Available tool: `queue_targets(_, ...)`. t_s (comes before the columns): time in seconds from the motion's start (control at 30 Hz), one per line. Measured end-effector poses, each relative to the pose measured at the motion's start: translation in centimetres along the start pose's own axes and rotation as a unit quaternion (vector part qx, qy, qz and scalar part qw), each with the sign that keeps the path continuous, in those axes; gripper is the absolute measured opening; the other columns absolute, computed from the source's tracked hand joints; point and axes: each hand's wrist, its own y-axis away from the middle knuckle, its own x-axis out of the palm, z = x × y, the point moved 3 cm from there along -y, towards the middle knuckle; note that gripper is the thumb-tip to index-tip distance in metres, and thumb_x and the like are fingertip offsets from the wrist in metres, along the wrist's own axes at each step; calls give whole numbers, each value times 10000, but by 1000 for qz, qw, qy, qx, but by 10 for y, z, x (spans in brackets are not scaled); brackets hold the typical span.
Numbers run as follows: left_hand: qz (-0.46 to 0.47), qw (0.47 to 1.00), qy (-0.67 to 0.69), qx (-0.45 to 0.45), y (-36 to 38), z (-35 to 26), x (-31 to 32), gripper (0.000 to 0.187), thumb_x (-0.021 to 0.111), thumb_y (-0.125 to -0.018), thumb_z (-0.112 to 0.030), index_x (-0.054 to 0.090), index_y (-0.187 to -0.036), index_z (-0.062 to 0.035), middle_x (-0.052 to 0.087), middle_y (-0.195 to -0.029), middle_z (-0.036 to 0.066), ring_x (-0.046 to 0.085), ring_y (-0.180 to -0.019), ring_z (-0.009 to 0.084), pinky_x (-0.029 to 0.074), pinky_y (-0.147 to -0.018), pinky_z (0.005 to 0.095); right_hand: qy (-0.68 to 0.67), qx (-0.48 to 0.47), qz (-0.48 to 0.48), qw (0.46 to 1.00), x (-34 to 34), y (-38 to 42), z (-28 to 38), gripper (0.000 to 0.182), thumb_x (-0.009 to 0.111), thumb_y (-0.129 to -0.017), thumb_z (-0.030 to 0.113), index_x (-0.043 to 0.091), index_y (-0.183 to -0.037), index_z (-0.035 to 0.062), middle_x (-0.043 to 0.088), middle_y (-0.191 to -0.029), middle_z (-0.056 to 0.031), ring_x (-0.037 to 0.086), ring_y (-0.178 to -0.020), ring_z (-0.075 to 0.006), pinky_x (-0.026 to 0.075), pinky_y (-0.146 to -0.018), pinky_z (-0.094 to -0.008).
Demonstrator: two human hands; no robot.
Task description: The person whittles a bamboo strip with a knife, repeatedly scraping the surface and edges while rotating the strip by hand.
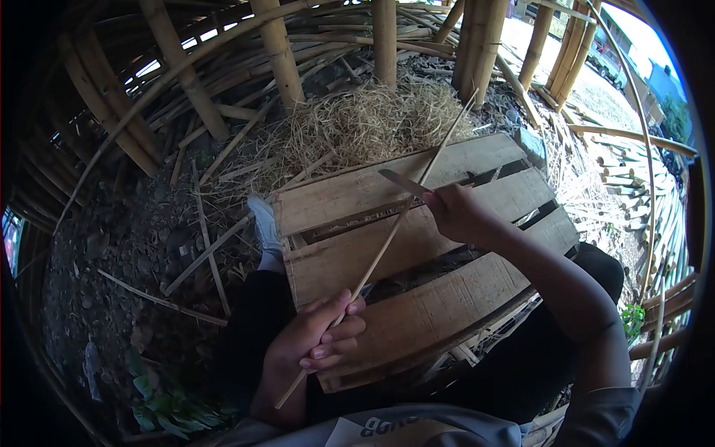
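Note:
My left hand [325, 335] is closed round the lower part of a long thin bamboo strip [387, 242], whose short end sticks out below the fist. The strip slants up and to the right across a slatted wooden crate [417, 298]. In my right hand [458, 214] is a knife, its handle hidden by the fingers. Its blade [403, 182] points up and to the left and lies at or very near the strip; whether they touch I cannot tell.
Beyond the crate lies a heap of shavings [372, 119], with upright bamboo poles [384, 45] behind it. Loose sticks [205, 249] lie on the ground at the left. Cut bamboo [633, 201] is stacked at the right. My shoe [265, 223] is beside the crate.

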Motion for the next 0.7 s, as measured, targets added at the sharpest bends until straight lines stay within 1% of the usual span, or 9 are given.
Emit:
queue_targets(0.1,-7,1000,-17,0,2,1,1,285,348,-1034,-351,380,-925,-90,323,-554,-23,301,-336,29,243,-219,167,-41,-126,39,990,21,41,34,372,505,-958,209,603,-716,-57,563,-610,-273,598,-572,-425,455,-513,-456)
queue_targets(0.13,-9,1000,-18,1,2,1,1,285,348,-1034,-351,380,-925,-90,323,-554,-23,301,-336,29,243,-219,167,-84,-161,41,982,32,50,34,315,527,-964,191,596,-756,-35,552,-586,-210,554,-492,-278,407,-495,-412)
queue_targets(0.23,-10,1000,-12,2,-1,3,-2,281,350,-1034,-350,379,-928,-91,321,-554,-20,298,-339,26,241,-219,162,-59,-99,38,993,17,20,9,323,528,-963,207,601,-767,-39,553,-593,-225,583,-522,-323,416,-517,-436)
queue_targets(0.27,1,1000,8,5,-1,3,-1,262,326,-1039,-323,382,-942,-85,331,-561,-16,308,-345,25,247,-218,153,-57,-65,-33,996,10,8,-2,318,526,-963,211,608,-782,-38,552,-591,-225,575,-523,-335,418,-533,-447)
queue_targets(0.37,8,1000,27,1,0,-1,0,247,300,-1045,-298,381,-957,-83,341,-568,-12,316,-350,23,252,-218,143,-54,-48,37,997,15,33,25,324,521,-966,211,596,-775,-39,558,-598,-223,581,-532,-334,420,-533,-446)
queue_targets(0.4,0,1000,28,-4,2,-1,0,246,297,-1045,-302,376,-959,-85,341,-568,-13,315,-350,22,253,-218,141,-77,-87,80,990,26,47,33,342,521,-968,220,578,-756,-43,560,-595,-219,575,-528,-345,422,-537,-449)
queue_targets(0.53,13,999,37,-7,0,0,-2,247,293,-1046,-306,371,-954,-91,339,-567,-13,314,-348,27,255,-216,142,-84,-140,29,986,19,32,20,353,514,-973,218,566,-735,-37,543,-571,-217,564,-504,-361,420,-516,-436)
queue_targets(0.6,6,1000,9,-3,-2,0,-2,275,346,-1034,-353,371,-937,-96,317,-565,-23,291,-346,26,239,-218,154,-80,-20,7,997,13,13,5,351,514,-972,211,560,-722,-31,543,-570,-215,565,-498,-353,418,-504,-434)
queue_targets(0.7,-4,1000,1,-7,11,-2,2,261,295,-1044,-323,375,-944,-95,332,-565,-15,309,-348,27,257,-214,144,-61,-116,-27,991,24,42,20,371,506,-980,223,556,-719,-37,543,-555,-184,550,-476,-285,415,-494,-416)
